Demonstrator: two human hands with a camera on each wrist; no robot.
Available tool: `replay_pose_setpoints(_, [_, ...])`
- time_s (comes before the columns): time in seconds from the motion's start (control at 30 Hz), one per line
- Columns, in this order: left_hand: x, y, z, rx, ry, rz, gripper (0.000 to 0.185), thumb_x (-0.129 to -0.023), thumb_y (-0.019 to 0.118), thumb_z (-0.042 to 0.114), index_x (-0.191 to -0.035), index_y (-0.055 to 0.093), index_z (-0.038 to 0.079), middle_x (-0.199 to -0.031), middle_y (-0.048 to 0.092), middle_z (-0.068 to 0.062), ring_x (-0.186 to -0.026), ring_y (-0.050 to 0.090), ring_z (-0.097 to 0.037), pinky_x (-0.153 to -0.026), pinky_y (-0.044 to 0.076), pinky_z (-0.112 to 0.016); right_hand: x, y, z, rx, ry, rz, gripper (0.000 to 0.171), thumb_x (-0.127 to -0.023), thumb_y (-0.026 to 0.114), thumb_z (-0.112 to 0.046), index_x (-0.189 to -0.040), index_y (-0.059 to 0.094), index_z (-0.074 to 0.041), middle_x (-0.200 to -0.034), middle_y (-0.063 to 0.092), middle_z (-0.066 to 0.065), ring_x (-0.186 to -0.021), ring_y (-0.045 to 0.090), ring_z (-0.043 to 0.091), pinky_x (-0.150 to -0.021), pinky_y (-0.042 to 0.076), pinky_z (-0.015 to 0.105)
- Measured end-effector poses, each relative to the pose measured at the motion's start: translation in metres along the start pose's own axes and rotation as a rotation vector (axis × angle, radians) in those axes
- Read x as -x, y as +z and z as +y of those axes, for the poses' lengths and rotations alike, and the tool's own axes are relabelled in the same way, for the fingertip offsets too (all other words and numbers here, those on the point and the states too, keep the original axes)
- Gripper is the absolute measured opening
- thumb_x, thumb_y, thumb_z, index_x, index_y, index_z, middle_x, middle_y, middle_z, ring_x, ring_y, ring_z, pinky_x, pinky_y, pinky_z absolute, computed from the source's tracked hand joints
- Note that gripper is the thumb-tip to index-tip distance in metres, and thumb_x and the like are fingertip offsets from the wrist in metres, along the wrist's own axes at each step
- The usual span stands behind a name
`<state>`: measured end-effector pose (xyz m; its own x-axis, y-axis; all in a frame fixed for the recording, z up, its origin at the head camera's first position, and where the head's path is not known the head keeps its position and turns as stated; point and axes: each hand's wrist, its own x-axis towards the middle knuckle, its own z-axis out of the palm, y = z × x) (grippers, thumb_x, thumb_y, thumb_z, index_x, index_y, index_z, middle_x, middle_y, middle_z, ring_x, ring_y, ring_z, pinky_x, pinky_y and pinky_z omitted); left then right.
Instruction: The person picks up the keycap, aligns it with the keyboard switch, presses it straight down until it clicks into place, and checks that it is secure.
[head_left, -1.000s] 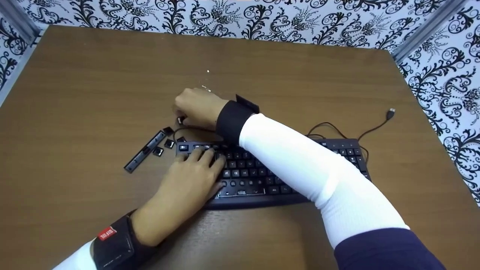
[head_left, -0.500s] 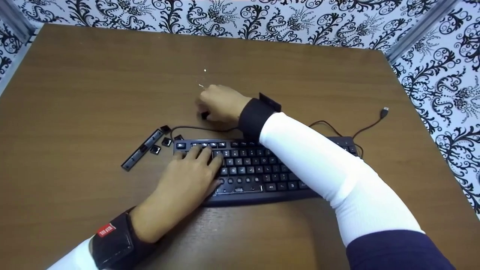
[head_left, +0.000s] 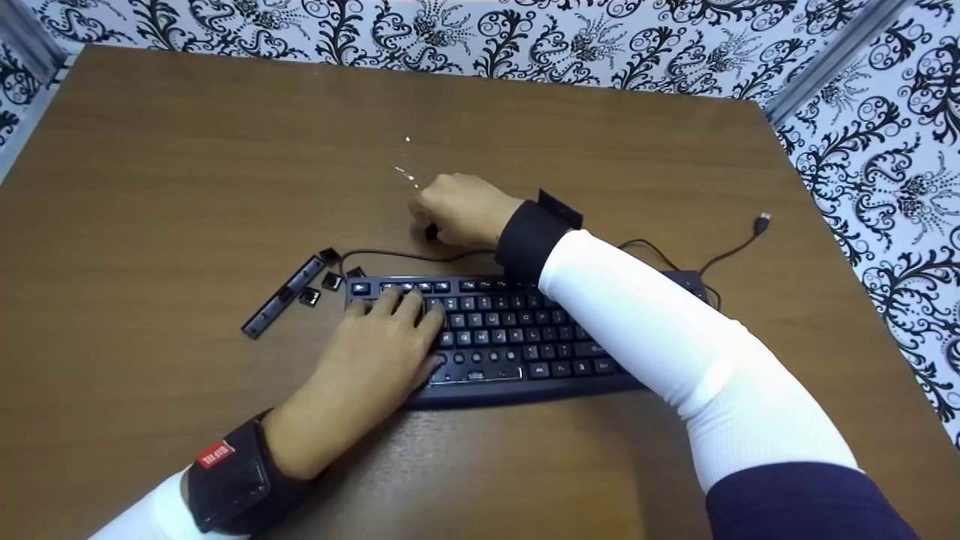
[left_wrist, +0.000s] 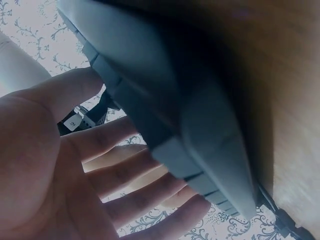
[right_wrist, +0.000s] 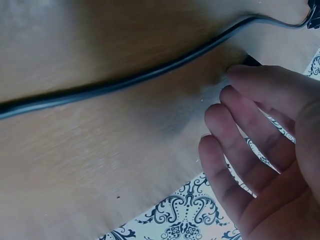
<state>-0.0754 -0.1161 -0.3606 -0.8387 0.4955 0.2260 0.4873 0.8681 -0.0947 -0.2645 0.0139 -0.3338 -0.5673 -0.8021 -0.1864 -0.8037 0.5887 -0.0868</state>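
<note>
A black keyboard [head_left: 517,337] lies on the brown table [head_left: 187,150]. My left hand [head_left: 371,360] rests flat on its left end, fingers straight over the upper key rows; in the left wrist view the fingers [left_wrist: 125,170] spread beside the keyboard's edge [left_wrist: 165,100]. Behind the keyboard my right hand [head_left: 459,210] hovers with curled fingers, pinching a small black keycap [head_left: 431,232]. The right wrist view shows that keycap [right_wrist: 251,61] as a dark bit at the fingertips [right_wrist: 260,85], just beside the keyboard cable [right_wrist: 125,80].
Left of the keyboard lie a long black key strip [head_left: 281,298] and several loose keycaps [head_left: 331,280]. The cable [head_left: 390,256] loops behind the keyboard to a USB plug [head_left: 763,221] at the right. Patterned walls [head_left: 525,37] enclose the table.
My right hand has moved to the right, away from the loose keycaps, carrying the small black keycap along behind the keyboard. The left hand has stayed on the keys.
</note>
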Motion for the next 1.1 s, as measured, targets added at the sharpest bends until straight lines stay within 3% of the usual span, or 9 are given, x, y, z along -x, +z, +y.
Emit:
replay_pose_setpoints(0.27, [0.000,0.000,0.000,0.005,0.003,0.005,0.055,-0.085,0.073,0.049,-0.124,0.065,0.011,-0.115,0.067,-0.014,-0.106,0.064,-0.033,-0.079,0.057,-0.053,0.004,0.001,-0.001,-0.010,0.003,-0.022,0.022,-0.089,0.061,0.000,-0.105,0.073,-0.009,-0.102,0.075,0.008,-0.094,0.071,0.028,-0.085,0.058,0.043])
replay_pose_setpoints(0.47, [0.001,0.001,0.000,0.012,0.001,-0.008,0.055,-0.086,0.073,0.049,-0.124,0.065,0.011,-0.116,0.067,-0.014,-0.107,0.064,-0.034,-0.079,0.057,-0.054,0.005,0.001,-0.003,-0.019,0.004,-0.046,0.025,-0.089,0.062,-0.011,-0.112,0.072,-0.010,-0.107,0.073,0.008,-0.095,0.069,0.026,-0.087,0.057,0.042])
replay_pose_setpoints(0.63, [0.000,0.001,0.000,0.016,-0.003,-0.035,0.055,-0.087,0.071,0.049,-0.126,0.064,0.011,-0.117,0.066,-0.014,-0.110,0.064,-0.034,-0.082,0.057,-0.054,0.006,0.001,-0.005,-0.005,0.000,-0.046,0.021,-0.092,0.065,-0.020,-0.109,0.071,-0.010,-0.104,0.073,0.007,-0.091,0.067,0.025,-0.084,0.056,0.041])
replay_pose_setpoints(0.83, [-0.001,0.000,0.000,0.010,-0.008,-0.041,0.055,-0.088,0.070,0.050,-0.127,0.065,0.011,-0.116,0.066,-0.014,-0.109,0.064,-0.034,-0.082,0.057,-0.054,0.006,0.004,-0.004,0.013,0.000,-0.011,0.014,-0.092,0.067,-0.010,-0.106,0.073,-0.010,-0.106,0.074,0.006,-0.096,0.069,0.025,-0.086,0.057,0.040])
replay_pose_setpoints(1.1, [-0.001,0.000,-0.001,0.028,0.000,-0.040,0.055,-0.088,0.070,0.050,-0.126,0.064,0.010,-0.116,0.065,-0.015,-0.109,0.063,-0.035,-0.082,0.057,-0.054,0.011,0.004,0.001,-0.031,0.000,0.031,0.007,-0.087,0.068,-0.007,-0.093,0.070,-0.007,-0.094,0.073,0.007,-0.079,0.065,0.023,-0.074,0.056,0.040])
